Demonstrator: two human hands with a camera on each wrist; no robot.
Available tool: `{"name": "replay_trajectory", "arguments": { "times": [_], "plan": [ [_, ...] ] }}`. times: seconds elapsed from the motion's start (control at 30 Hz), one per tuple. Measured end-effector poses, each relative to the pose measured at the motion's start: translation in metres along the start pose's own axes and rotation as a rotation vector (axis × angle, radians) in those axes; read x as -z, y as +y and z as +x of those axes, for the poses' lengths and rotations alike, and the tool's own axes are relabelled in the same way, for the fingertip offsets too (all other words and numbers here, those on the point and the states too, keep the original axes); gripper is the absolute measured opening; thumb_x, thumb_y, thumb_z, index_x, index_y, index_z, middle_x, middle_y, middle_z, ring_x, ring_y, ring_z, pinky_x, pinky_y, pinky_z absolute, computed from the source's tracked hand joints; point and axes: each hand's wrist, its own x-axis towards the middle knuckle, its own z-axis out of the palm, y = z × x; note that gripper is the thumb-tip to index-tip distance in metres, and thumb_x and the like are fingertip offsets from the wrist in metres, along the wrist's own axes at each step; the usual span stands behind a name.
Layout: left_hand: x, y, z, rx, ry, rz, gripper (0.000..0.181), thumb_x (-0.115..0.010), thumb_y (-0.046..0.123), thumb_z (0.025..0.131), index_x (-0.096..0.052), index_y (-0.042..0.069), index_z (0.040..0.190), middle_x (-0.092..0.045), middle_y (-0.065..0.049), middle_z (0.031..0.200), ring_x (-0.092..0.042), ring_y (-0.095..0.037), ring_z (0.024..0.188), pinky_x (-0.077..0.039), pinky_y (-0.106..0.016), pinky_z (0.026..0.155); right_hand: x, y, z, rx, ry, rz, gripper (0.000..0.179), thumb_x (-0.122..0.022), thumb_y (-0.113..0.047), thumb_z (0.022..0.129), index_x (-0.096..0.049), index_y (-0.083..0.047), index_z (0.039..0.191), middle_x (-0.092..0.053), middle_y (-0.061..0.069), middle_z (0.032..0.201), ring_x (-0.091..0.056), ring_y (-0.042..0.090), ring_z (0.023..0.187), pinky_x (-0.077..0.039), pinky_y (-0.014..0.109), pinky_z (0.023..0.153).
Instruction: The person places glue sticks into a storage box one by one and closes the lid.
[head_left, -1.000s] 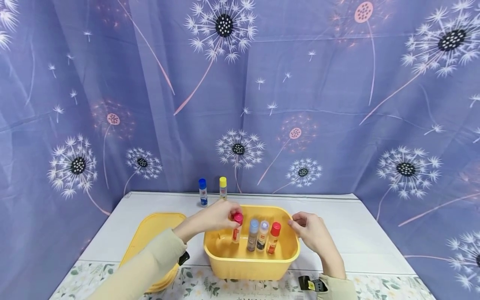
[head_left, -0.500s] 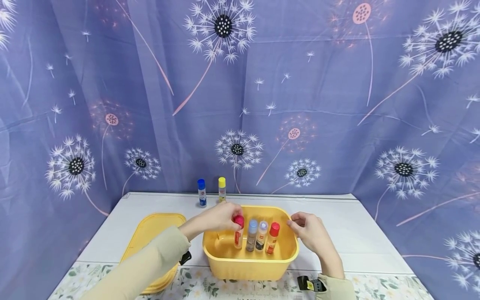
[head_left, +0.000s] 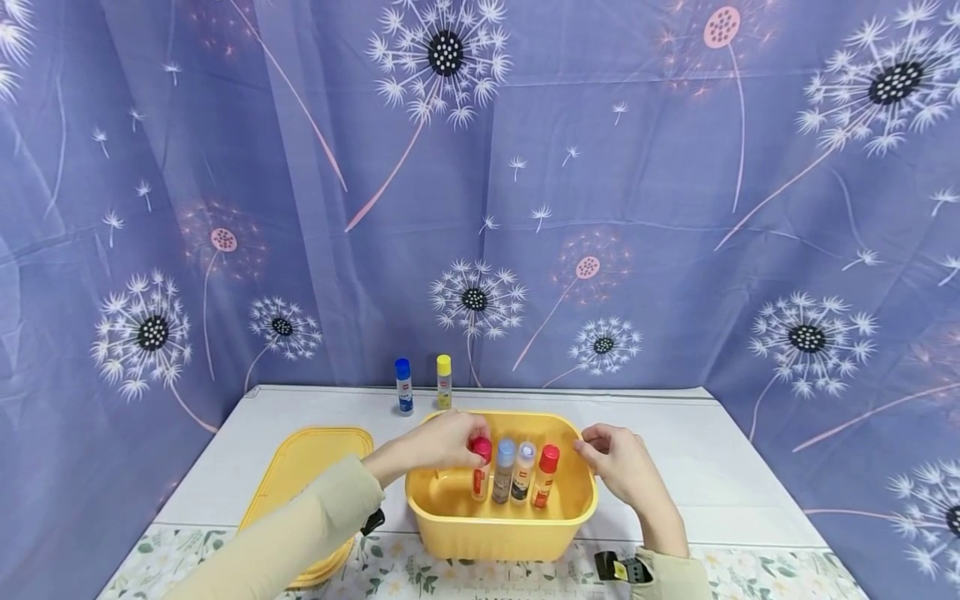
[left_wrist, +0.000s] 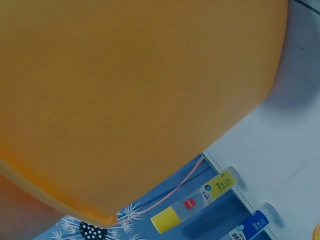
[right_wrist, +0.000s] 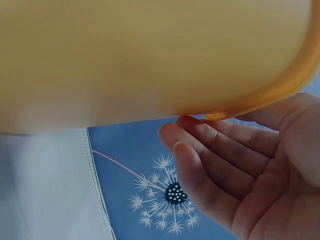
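The left hand [head_left: 448, 439] is holding the crimson-capped bottle [head_left: 481, 480] by its cap, fingers and thumb pinching it from above, and the bottle is standing roughly upright inside the yellow tub [head_left: 498, 537]; whether its base is touching the tub floor, I cannot tell. It is looking like a small plastic glue bottle, so it is probably going to feel light and fairly firm, smooth enough to slip a little but hardly fragile. The cap is offering the best hold, since neighbours are crowding the body: the pale-blue-capped bottle [head_left: 504, 473] is standing just beside it, then the lavender-capped bottle [head_left: 523, 473] and the red-capped bottle [head_left: 546, 477]. A sideways nudge could be tipping that row. The right hand [head_left: 618, 458] is gripping the tub's rim at the far side, probably steadying it. The tub's walls are surrounding the bottles, so access is coming mainly from above. Behind the tub, the blue-capped bottle [head_left: 404, 387] and the yellow-capped bottle [head_left: 444, 383] are standing on the worktop [head_left: 675, 433], while the yellow lid [head_left: 300, 467] is lying to the left, partly hidden under the left sleeve [head_left: 300, 529].
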Motion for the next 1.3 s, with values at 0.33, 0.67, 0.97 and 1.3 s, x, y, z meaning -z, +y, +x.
{"name": "replay_trajectory", "arguments": {
  "times": [0.33,0.67,0.97,1.3],
  "plan": [
    [-0.0012,0.0002,-0.0006,-0.015,0.007,-0.007,0.016,-0.076,0.012,0.078,-0.064,0.015,0.089,-0.057,0.011,0.071,-0.05,-0.005,0.066,-0.045,-0.022,0.062,-0.0003,-0.0021,-0.0015,-0.006,-0.002,0.012,0.011,-0.069,-0.012,0.09,-0.07,-0.002,0.095,-0.069,0.004,0.082,-0.06,0.013,0.063,-0.05,0.028,0.058],
    [-0.002,0.0005,-0.0013,-0.021,-0.004,-0.017,0.016,-0.076,0.012,0.078,-0.064,0.016,0.089,-0.058,0.012,0.071,-0.051,-0.004,0.066,-0.045,-0.022,0.063,-0.0004,-0.0032,-0.0016,-0.004,-0.001,0.016,0.011,-0.069,-0.012,0.09,-0.07,-0.002,0.096,-0.069,0.003,0.082,-0.061,0.012,0.065,-0.051,0.028,0.058],
    [-0.0003,0.0013,-0.0018,-0.034,-0.01,-0.049,0.017,-0.076,0.013,0.08,-0.065,0.015,0.092,-0.059,0.012,0.073,-0.053,-0.005,0.066,-0.046,-0.022,0.064,0.0004,-0.0028,-0.0004,0.003,0.004,-0.007,0.012,-0.069,-0.013,0.09,-0.07,-0.002,0.096,-0.069,0.002,0.082,-0.061,0.013,0.066,-0.051,0.029,0.061],
    [-0.0003,0.0001,-0.0012,-0.037,-0.028,-0.045,0.018,-0.076,0.015,0.082,-0.066,0.015,0.097,-0.058,0.012,0.077,-0.053,-0.004,0.07,-0.046,-0.021,0.066,-0.0001,-0.0037,-0.0011,-0.006,0.002,0.002,0.011,-0.069,-0.012,0.09,-0.07,-0.003,0.095,-0.069,0.002,0.083,-0.062,0.013,0.066,-0.051,0.029,0.06]
  ]
}}
